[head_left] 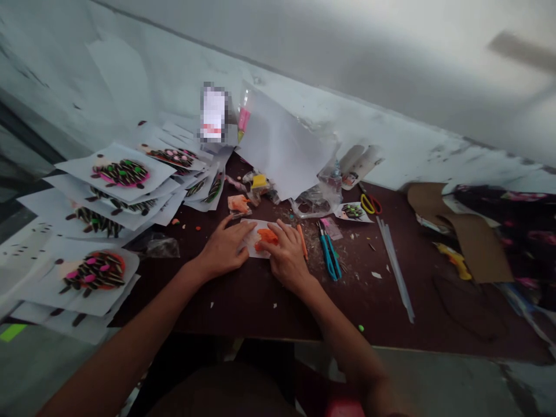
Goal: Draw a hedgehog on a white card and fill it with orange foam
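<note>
A small white paper (249, 246) lies on the dark tabletop before me, with a flattened patch of orange modelling clay (264, 237) on it. My left hand (226, 246) rests on the paper's left side, fingers stretched out and holding nothing. Over the right part of the clay is my right hand (289, 255), its fingers spread and fingertips touching the clay; they partly hide it. An orange stick (303, 242) lies just right of that hand. Behind the paper sits an opened packet of orange clay (238, 204).
Stacked sheets with clay hedgehogs (121, 172) fill the left side. Blue-handled pliers (329, 252), scissors (371, 202), glue sticks (396, 269) and a yellow glue gun (454, 259) lie to the right. White sheets (282, 139) lean at the wall, and a phone-like screen (214, 113) is blurred out.
</note>
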